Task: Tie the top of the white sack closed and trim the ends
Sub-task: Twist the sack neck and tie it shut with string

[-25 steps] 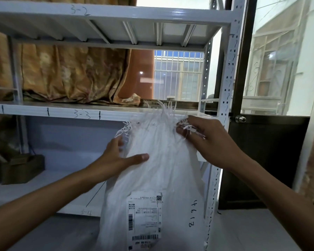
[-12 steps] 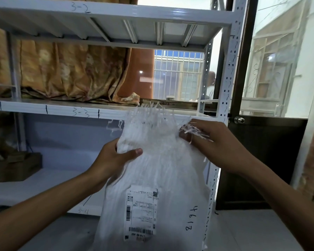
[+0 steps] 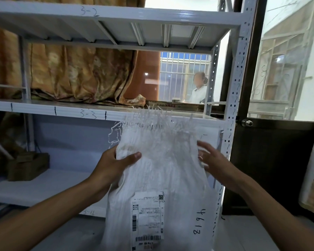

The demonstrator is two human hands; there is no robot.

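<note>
Sack [image 3: 161,169] position: upright on the floor before the metal shelving [image 3: 116,17], frayed top edge [image 3: 158,116] spread wide and untied. Left hand [image 3: 114,163] pinches the left side of the neck, thumb in front and fingers behind. Right hand [image 3: 214,160] sits at the right edge with fingers spread, gripping nothing. Current step, as judged: gathering the mouth. Next move calls for bunching both sides to the centre into a tight neck. No tie or cutter is visible.

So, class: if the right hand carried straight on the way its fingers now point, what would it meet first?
Probably the white woven sack: the right hand has open fingers aimed up-left at its right edge, though depth is unclear.
</note>
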